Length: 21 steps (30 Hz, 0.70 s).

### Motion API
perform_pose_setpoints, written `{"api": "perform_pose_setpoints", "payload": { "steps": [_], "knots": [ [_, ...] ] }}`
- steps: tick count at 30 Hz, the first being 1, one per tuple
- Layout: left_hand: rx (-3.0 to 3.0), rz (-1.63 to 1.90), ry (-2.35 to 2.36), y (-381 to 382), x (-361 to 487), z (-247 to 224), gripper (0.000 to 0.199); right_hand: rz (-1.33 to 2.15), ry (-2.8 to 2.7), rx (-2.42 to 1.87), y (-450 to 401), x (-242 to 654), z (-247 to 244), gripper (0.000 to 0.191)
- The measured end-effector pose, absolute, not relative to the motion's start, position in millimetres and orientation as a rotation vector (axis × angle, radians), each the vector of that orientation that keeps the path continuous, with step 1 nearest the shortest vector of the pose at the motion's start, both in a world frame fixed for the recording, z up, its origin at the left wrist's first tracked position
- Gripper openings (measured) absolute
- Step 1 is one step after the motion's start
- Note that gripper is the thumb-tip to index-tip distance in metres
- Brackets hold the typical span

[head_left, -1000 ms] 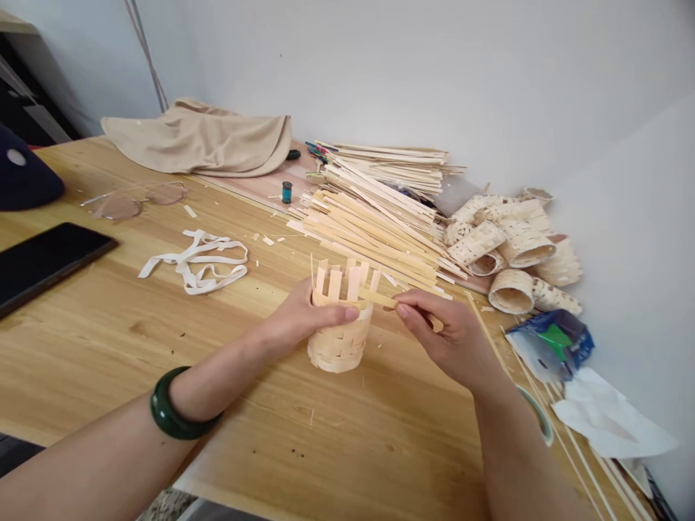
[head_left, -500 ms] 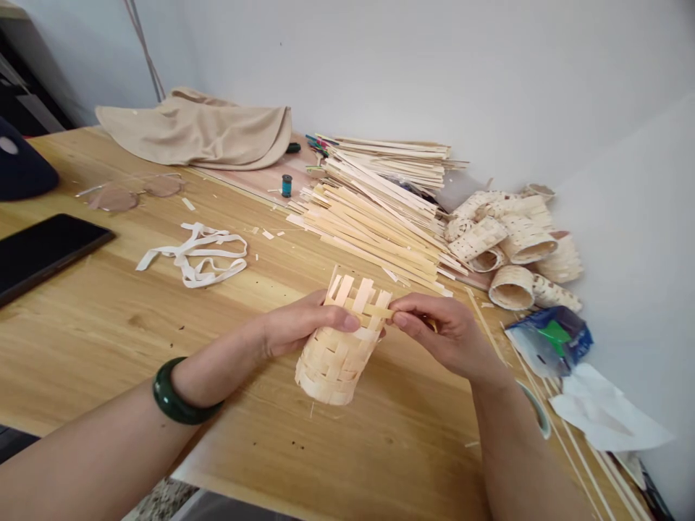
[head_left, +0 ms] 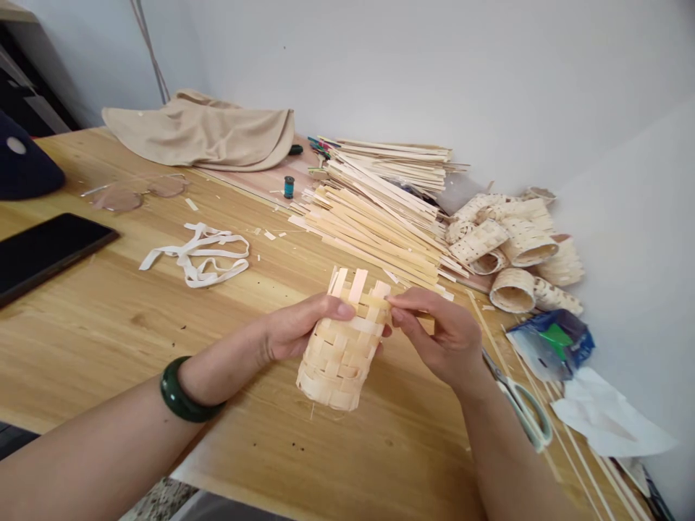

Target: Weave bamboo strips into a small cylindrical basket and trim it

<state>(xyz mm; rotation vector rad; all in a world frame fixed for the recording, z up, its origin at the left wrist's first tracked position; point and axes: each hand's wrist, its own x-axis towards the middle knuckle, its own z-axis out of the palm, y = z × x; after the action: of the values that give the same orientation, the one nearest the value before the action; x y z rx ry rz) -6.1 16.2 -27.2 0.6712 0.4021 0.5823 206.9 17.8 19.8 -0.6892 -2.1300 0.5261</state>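
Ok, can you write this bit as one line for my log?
left hand: grips woven basket | right hand: pinches weaving strip at rim | beside right arm: scissors

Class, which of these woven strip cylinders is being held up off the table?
The woven strip cylinder gripped by the left hand and right hand, its top strips standing loose; the others lie heaped by the wall.

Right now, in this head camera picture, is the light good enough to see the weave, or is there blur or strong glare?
In the head view, the light is soft and even, and the weave of the basket looks fairly sharp, with no strong glare. Only soft shadows fall on the table below the left hand and right hand. The head view also looks stretched toward its edges.
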Motion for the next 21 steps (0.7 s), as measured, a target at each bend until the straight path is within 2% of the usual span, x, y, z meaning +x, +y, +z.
{"api": "perform_pose_setpoints", "payload": {
  "steps": [3,7,11,15,17,21],
  "knots": [
    [0.643,0.562,0.368,16.3,-7.7,-28.3,0.050,0.436,-2.083,-0.606,18.1,201.4,12.7,0.032],
    [0.643,0.556,0.363,15.6,-9.4,-27.6,0.044,0.419,-2.112,-0.586,15.3,200.1,11.2,0.035],
    [0.613,0.520,0.402,14.3,-7.6,-27.3,0.058,0.443,-2.094,-0.695,11.8,200.8,13.7,0.030],
    [0.795,0.934,0.679,15.8,-4.5,-21.9,0.056,0.018,-2.180,-0.761,10.1,197.7,12.4,0.027],
    [0.918,1.100,0.790,17.0,-4.0,-18.0,0.052,-0.072,-2.149,-0.793,10.2,195.6,11.1,0.027],
    [0.863,0.947,0.760,16.1,-4.1,-14.7,0.047,0.258,-2.017,-0.876,15.5,194.7,7.3,0.017]
  ]
}}
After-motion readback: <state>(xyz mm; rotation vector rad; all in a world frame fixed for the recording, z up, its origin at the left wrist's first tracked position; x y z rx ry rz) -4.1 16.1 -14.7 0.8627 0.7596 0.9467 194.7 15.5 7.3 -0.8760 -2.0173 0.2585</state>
